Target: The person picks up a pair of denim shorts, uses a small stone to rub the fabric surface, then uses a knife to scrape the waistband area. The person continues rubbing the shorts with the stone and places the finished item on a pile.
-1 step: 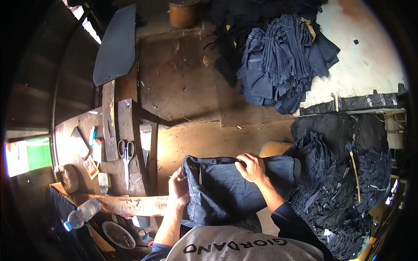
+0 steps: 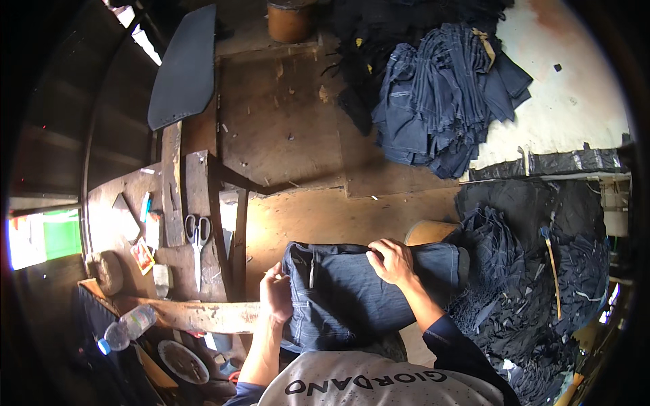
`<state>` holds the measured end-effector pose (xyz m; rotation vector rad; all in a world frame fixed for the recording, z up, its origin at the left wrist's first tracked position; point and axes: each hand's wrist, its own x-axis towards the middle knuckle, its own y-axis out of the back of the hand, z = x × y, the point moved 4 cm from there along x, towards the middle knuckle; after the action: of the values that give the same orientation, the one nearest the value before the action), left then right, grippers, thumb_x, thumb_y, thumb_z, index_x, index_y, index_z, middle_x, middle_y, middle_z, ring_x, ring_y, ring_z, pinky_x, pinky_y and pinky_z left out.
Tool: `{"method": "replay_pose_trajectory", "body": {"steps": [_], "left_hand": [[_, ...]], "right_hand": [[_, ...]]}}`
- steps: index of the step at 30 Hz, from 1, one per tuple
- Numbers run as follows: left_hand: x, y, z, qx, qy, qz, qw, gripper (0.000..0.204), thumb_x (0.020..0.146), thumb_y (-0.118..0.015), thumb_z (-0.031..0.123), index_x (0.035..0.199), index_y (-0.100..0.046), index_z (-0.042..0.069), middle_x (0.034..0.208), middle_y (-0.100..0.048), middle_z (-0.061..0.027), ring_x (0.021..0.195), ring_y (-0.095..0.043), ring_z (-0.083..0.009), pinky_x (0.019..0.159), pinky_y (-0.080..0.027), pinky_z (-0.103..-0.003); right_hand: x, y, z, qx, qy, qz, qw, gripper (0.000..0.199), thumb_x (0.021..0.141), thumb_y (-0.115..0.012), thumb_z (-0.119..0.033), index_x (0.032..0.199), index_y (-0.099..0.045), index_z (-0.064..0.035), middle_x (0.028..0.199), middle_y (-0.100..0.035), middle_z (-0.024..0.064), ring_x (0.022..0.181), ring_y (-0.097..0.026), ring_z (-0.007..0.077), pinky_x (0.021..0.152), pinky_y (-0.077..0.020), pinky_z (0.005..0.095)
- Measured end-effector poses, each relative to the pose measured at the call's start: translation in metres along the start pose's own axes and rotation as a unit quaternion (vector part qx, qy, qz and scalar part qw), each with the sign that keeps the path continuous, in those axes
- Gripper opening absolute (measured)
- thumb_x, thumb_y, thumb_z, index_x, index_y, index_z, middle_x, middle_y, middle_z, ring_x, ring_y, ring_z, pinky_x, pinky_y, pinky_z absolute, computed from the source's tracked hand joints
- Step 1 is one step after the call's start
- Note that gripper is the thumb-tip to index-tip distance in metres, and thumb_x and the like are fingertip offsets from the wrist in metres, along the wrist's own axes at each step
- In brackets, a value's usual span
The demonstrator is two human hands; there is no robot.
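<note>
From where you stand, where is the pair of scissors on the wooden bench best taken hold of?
Probably by the two dark loop handles at the far end of the scissors, coming from above. They lie flat on the wooden bench, blades pointing toward the person, left of the left hand; the loops sit clear, with nothing on top of them.

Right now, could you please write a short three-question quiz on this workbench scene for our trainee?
1. True or false: both hands rest on the folded dark denim garment.
2. Which tool lies on the wooden bench to the person's left? A) hammer B) scissors C) iron
3. What lies heaped on the floor at the upper right?

Key:
1. True: the left hand grips its left edge, the right hand presses its top edge.
2. B, the scissors.
3. A pile of blue denim pieces.
</note>
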<state>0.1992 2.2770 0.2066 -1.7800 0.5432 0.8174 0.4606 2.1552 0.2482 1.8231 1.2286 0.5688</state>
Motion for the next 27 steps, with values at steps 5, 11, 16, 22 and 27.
{"method": "replay_pose_trajectory", "body": {"steps": [5,11,16,22,27], "left_hand": [[-0.055,-0.043,-0.021,0.722,-0.515,0.249,0.389,0.069,0.087,-0.071,0.031,0.144,-0.044,0.003,0.146,-0.042,-0.0264,0.132,-0.044,-0.0434,0.111,-0.033,-0.054],[0.005,-0.037,-0.14,0.851,-0.367,0.282,0.248,0.09,0.092,-0.049,0.062,0.153,-0.032,-0.002,0.162,-0.023,-0.0225,0.151,-0.015,-0.0419,0.119,-0.003,-0.063],[-0.001,-0.043,-0.146,0.768,-0.486,0.306,0.283,0.076,0.092,-0.057,0.053,0.151,-0.038,0.007,0.157,-0.034,-0.0176,0.147,-0.026,-0.0366,0.121,-0.009,-0.058],[0.017,-0.06,-0.129,0.709,-0.475,0.466,0.235,0.068,0.095,-0.054,0.05,0.149,-0.043,0.009,0.148,-0.049,-0.0157,0.141,-0.039,-0.0314,0.12,-0.013,-0.057],[0.024,-0.054,-0.166,0.711,-0.506,0.432,0.226,0.076,0.094,-0.058,0.051,0.152,-0.036,0.007,0.158,-0.031,-0.021,0.146,-0.027,-0.0411,0.121,-0.014,-0.056]], "right_hand": [[-0.004,-0.01,0.001,-0.03,0.014,-0.049,0.998,0.026,0.093,-0.061,-0.032,0.089,-0.069,-0.0069,0.087,-0.07,0.011,0.079,-0.068,0.0333,0.07,-0.0546,0.0446],[-0.029,0.03,0.046,-0.062,0.008,0.003,0.998,0.029,0.092,-0.065,-0.038,0.086,-0.069,-0.0093,0.081,-0.071,0.0121,0.076,-0.068,0.0336,0.073,-0.0523,0.0459],[-0.052,0.052,0.083,-0.044,0.099,0.043,0.993,0.024,0.092,-0.066,-0.031,0.093,-0.07,-0.0076,0.088,-0.073,0.0107,0.082,-0.067,0.0335,0.077,-0.0511,0.0463],[-0.055,0.04,0.108,0.0,0.114,0.046,0.992,0.034,0.095,-0.063,-0.038,0.083,-0.064,-0.0058,0.08,-0.07,0.0162,0.078,-0.067,0.0372,0.072,-0.0521,0.0484],[-0.059,0.055,0.12,0.038,0.141,0.044,0.988,0.037,0.095,-0.063,-0.039,0.081,-0.062,-0.0046,0.077,-0.068,0.0184,0.078,-0.067,0.0399,0.067,-0.0529,0.0506]]}}
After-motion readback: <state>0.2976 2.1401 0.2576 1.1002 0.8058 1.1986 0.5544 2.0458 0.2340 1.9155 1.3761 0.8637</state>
